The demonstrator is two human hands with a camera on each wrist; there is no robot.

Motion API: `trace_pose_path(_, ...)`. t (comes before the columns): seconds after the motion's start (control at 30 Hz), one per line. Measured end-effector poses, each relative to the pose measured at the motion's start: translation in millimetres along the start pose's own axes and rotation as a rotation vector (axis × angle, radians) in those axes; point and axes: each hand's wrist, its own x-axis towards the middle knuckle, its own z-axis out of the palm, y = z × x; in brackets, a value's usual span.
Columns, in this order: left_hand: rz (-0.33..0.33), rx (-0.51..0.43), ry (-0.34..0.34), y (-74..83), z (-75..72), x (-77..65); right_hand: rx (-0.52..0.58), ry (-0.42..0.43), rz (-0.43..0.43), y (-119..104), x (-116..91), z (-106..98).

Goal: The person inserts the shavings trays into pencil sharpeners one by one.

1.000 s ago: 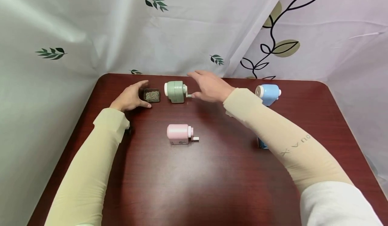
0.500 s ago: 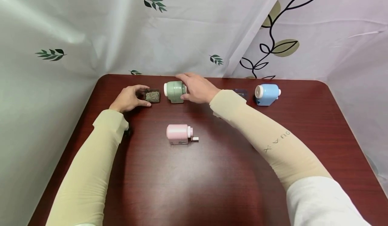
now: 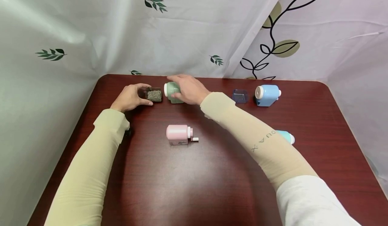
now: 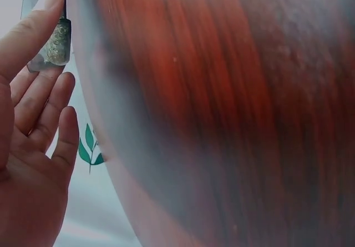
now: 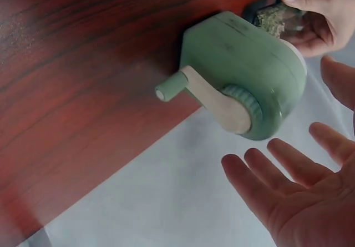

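Note:
My left hand (image 3: pixel 130 97) pinches a small clear drawer of pencil shavings (image 3: pixel 154 96) between thumb and fingers at the back left of the table. In the left wrist view the thumb lies along the wall of the shavings drawer (image 4: pixel 57 41). Just right of it lies a green crank pencil sharpener (image 5: pixel 238 64), its white end toward the drawer. My right hand (image 3: pixel 190 89) reaches over the crank side of the sharpener and partly hides it in the head view. In the right wrist view the right-hand fingers (image 5: pixel 258 180) are spread beside the green body.
A pink sharpener (image 3: pixel 178 134) lies mid-table. To the right are a clear dark-blue drawer (image 3: pixel 240 96), a blue sharpener (image 3: pixel 268 95) and a teal one (image 3: pixel 285 136) partly behind the right sleeve. A white patterned curtain (image 3: pixel 182 30) hangs along the back edge.
My right hand has moved left from beside the crank to over the green sharpener. The left hand has closed in on the drawer and shifted it slightly right.

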Motion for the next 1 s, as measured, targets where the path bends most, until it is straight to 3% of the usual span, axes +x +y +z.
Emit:
trace_pose_path(0.4, 0.012, -0.021, -0.004, 4.7, 6.2, 2.3, -0.036, -0.007, 0.007, 3.3, 6.1, 7.7)
trace_pose_path(1.0, 0.038, 0.011, -0.001, 17.8, 12.2, 5.8, 0.085, -0.002, 0.019, 9.7, 6.7, 4.6)
